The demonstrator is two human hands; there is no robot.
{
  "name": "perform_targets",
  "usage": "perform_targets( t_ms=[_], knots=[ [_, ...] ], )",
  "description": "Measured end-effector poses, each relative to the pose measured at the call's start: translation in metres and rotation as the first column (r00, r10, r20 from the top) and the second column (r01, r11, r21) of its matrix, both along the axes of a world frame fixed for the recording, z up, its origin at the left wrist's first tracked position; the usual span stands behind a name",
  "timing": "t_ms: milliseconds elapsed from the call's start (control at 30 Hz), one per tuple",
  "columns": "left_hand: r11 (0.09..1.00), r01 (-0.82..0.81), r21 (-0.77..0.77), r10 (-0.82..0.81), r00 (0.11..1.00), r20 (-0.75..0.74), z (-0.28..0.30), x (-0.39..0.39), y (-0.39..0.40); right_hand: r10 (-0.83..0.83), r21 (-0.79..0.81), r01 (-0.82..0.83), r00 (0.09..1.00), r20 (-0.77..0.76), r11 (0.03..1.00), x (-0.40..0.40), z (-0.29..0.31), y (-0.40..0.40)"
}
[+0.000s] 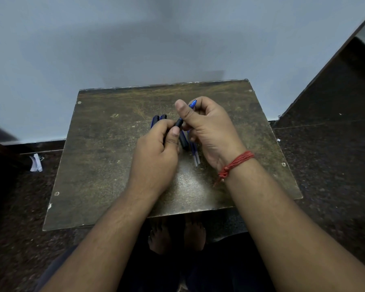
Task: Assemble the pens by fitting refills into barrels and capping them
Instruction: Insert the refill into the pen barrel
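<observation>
Gripping a blue pen (190,107) above the middle of the table (105,165), your right hand (209,131) has its fingers curled round the barrel, thumb pressed along it, with the blue end poking out past the knuckles toward the wall. Your left hand (156,152) meets it at the near end, pinching a black cap (179,122) between thumb and curled fingers, so the cap sits right at the pen's lower tip; whether it is fully seated you cannot tell from here.

Beneath your hands, loose parts lie on the table: two blue-and-black pens (159,119) side by side just beyond your left knuckles, a dark pen piece (183,142) between your hands, and two clear refills (196,159) lying close together beside your right palm, their ends pointing toward you.

Round your right wrist is a red thread band (236,163). Past the table's left edge, a scrap of white paper (35,163) lies on the dark floor (335,165).
</observation>
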State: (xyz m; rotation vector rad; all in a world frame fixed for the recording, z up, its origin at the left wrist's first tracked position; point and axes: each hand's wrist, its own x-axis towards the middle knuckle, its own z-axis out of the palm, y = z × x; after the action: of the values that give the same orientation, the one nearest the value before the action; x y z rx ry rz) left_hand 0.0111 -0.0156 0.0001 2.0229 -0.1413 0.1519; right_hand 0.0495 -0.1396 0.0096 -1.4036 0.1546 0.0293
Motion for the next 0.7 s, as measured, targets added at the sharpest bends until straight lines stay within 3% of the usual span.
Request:
perform_targets(
  t_ms=[267,467,700],
  knots=[
    [0.998,-0.021,-0.053,0.02,1.0,-0.022,0.0,0.002,0.001,0.051,0.149,-0.054,0.998,0.023,0.987,0.001,0.002,-0.005],
    [0.999,-0.002,-0.049,0.001,1.0,-0.015,0.002,0.0,0.0,0.016,0.042,-0.016,1.0,-0.016,0.999,0.002,-0.002,-0.004],
    [0.998,-0.01,-0.07,0.009,1.0,-0.019,-0.001,0.001,0.0,0.08,0.153,-0.079,0.997,0.004,0.985,0.001,0.003,-0.011]
  ],
)
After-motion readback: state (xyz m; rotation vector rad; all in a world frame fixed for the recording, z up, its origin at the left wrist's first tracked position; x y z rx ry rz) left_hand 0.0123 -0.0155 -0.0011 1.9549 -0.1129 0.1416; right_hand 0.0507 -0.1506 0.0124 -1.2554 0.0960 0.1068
